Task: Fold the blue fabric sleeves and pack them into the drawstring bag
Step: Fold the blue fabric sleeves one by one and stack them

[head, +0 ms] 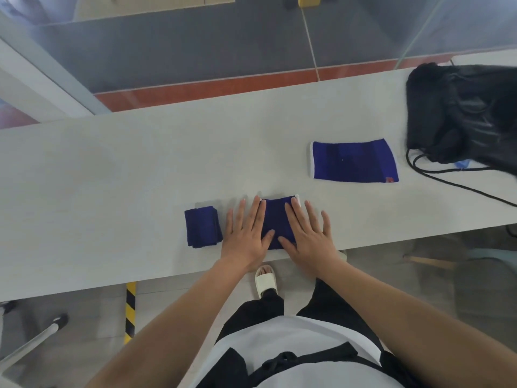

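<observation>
- Your fingers (pixel 258 211) are lying straight and slightly spread, gripping nothing: both palms are pressing flat on the middle sleeve (pixel 275 217).
- Your left hand (pixel 246 233) is covering that sleeve's 9 o'clock side and your right hand (pixel 307 236) its 3 o'clock side, so both side edges are hiding under your hands. Only the strip between your thumbs and the white-trimmed far edge are showing.
- The drawstring bag (pixel 461 113) is sitting at 2 o'clock and running off the right border, and its mouth is getting lost among the black creases.
- A light-blue scrap (pixel 461 164) is peeking from under the bag; I cannot tell what it is. The red tag (pixel 389 179) on the corner of the flat sleeve (pixel 354 161) is too small to read.
- The table (pixel 112 177) is ending at 6 o'clock just under your wrists, and the middle sleeve's near edge is lying close to that lip.
- Bare tabletop is stretching toward 9 and 10 o'clock past the folded sleeve (pixel 202 228), and across 12 o'clock to the far edge.
- The folded sleeve is lying just beside your left little finger; I cannot tell whether they are touching.
- The flat sleeve is lying unfolded at 1 o'clock, well apart from your fingertips and near the bag, whose cord (pixel 447 180) is looping beyond it at 3 o'clock.
</observation>
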Available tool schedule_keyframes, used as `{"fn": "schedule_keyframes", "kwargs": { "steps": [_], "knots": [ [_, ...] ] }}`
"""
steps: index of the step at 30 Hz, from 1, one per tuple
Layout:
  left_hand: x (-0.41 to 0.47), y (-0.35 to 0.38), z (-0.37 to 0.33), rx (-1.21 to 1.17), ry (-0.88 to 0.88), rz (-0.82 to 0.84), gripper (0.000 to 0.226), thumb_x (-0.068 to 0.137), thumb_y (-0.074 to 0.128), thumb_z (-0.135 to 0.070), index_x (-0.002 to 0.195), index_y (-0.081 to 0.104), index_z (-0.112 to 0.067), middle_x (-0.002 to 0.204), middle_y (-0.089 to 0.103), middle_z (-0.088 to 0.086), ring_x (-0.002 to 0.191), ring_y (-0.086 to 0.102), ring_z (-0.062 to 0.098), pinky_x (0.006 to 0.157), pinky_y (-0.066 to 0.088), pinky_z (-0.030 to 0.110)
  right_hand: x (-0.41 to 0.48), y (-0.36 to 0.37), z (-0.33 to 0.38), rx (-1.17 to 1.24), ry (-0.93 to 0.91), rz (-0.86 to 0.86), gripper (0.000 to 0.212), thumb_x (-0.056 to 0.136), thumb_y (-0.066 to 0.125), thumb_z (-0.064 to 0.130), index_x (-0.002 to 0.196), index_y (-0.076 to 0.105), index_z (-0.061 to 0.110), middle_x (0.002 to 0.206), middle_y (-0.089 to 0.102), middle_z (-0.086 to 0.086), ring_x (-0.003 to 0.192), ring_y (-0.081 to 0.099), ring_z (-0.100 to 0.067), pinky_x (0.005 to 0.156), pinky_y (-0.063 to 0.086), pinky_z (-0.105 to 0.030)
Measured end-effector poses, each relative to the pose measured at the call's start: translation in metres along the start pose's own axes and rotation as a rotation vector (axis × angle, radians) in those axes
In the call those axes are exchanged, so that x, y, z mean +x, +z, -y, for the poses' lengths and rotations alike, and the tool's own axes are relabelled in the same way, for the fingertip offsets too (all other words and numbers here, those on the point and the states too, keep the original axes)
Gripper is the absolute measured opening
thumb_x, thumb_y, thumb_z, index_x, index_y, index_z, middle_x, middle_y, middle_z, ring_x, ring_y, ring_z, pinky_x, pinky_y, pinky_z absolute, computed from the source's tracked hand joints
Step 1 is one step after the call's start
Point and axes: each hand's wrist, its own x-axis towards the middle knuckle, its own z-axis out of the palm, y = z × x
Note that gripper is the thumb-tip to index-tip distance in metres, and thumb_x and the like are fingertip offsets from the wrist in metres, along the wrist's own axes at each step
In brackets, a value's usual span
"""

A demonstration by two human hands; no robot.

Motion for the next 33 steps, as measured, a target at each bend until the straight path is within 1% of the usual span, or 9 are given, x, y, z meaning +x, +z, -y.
{"fn": "schedule_keyframes", "kwargs": {
  "steps": [6, 9, 12, 18, 22, 25, 28, 31, 33],
  "knots": [
    [0.012, -0.037, -0.025, -0.237, -0.003, -0.149, 0.075, 0.103, 0.033, -0.055, 0.158, -0.013, -0.034, 0.169, -0.019, -0.002, 0.155, -0.017, 0.024, 0.124, -0.008, 0.044, -0.019, -0.044, -0.026, 0.278, 0.05, -0.144, 0.083, 0.095, 0.05, 0.053, 0.157, -0.005, 0.044, 0.17, -0.004, 0.009, 0.156, -0.006, -0.017, 0.123, 0.005, -0.046],
    [0.041, -0.058, -0.054, -0.415, -0.011, -0.187, 0.076, 0.1, 0.049, -0.047, 0.161, 0.006, -0.029, 0.171, 0.0, 0.002, 0.156, -0.001, 0.025, 0.125, 0.006, 0.043, -0.022, -0.073, -0.062, 0.396, 0.266, -0.219, 0.081, 0.093, 0.061, 0.048, 0.157, 0.013, 0.033, 0.169, 0.012, 0.0, 0.154, 0.014, -0.024, 0.121, 0.022, -0.049],
    [0.086, -0.072, -0.087, -0.622, -0.06, -0.095, 0.074, 0.096, 0.06, -0.035, 0.158, 0.025, -0.017, 0.167, 0.02, 0.008, 0.153, 0.018, 0.026, 0.123, 0.018, 0.039, -0.012, -0.102, -0.106, 0.576, 0.472, -0.224, 0.08, 0.092, 0.067, 0.04, 0.157, 0.023, 0.021, 0.165, 0.024, -0.006, 0.15, 0.026, -0.026, 0.117, 0.031, -0.046],
    [0.156, -0.071, -0.136, -1.022, -0.415, 0.022, 0.088, 0.087, 0.073, -0.031, 0.158, 0.023, -0.015, 0.159, 0.033, 0.01, 0.138, 0.044, 0.03, 0.095, 0.041, 0.032, 0.026, -0.136, -0.172, 0.782, 0.605, -0.178, 0.076, 0.09, 0.069, 0.03, 0.155, 0.031, 0.018, 0.151, 0.041, -0.008, 0.122, 0.054, -0.022, 0.098, 0.05, -0.039],
    [0.179, -0.065, -0.151, -1.06, -0.594, -0.034, 0.089, 0.083, 0.078, -0.025, 0.155, 0.028, -0.011, 0.152, 0.04, 0.011, 0.122, 0.054, 0.027, 0.083, 0.043, 0.03, 0.057, -0.139, -0.196, 0.733, 0.539, -0.079, 0.081, 0.09, 0.068, 0.027, 0.158, 0.025, 0.019, 0.158, 0.034, -0.008, 0.139, 0.041, -0.027, 0.097, 0.04, -0.03],
    [0.187, -0.062, -0.156, -1.151, -0.687, -0.052, 0.068, 0.08, 0.081, -0.017, 0.139, 0.05, -0.006, 0.131, 0.062, 0.012, 0.102, 0.067, 0.024, 0.076, 0.056, 0.028, 0.074, -0.14, -0.204, 0.69, 0.485, 0.002, 0.081, 0.089, 0.067, 0.028, 0.158, 0.025, 0.02, 0.157, 0.035, -0.01, 0.144, 0.032, -0.03, 0.111, 0.038, -0.043],
    [0.186, -0.075, -0.164, -1.248, -0.709, -0.074, 0.012, 0.081, 0.077, -0.009, 0.091, 0.072, -0.011, 0.096, 0.076, 0.012, 0.07, 0.069, 0.02, 0.059, 0.055, 0.026, 0.081, -0.141, -0.212, 0.635, 0.433, 0.055, 0.078, 0.089, 0.065, 0.027, 0.157, 0.027, 0.02, 0.158, 0.036, -0.006, 0.146, 0.025, -0.029, 0.116, 0.031, -0.045],
    [0.176, -0.102, -0.176, -1.314, -0.583, -0.124, 0.01, 0.08, 0.072, -0.009, 0.082, 0.073, -0.019, 0.084, 0.078, 0.005, 0.076, 0.072, 0.021, 0.065, 0.058, 0.03, 0.083, -0.148, -0.221, 0.694, 0.406, 0.058, 0.078, 0.088, 0.069, 0.026, 0.155, 0.03, 0.02, 0.154, 0.044, -0.006, 0.138, 0.042, -0.027, 0.107, 0.042, -0.041],
    [0.167, -0.125, -0.183, -1.329, -0.431, -0.1, 0.01, 0.079, 0.071, -0.015, 0.085, 0.075, -0.021, 0.092, 0.079, 0.007, 0.083, 0.073, 0.02, 0.075, 0.06, 0.033, 0.086, -0.162, -0.227, 0.797, 0.347, 0.013, 0.077, 0.086, 0.073, 0.023, 0.153, 0.034, 0.024, 0.148, 0.047, -0.001, 0.128, 0.05, -0.021, 0.093, 0.051, -0.033]
  ]
}}
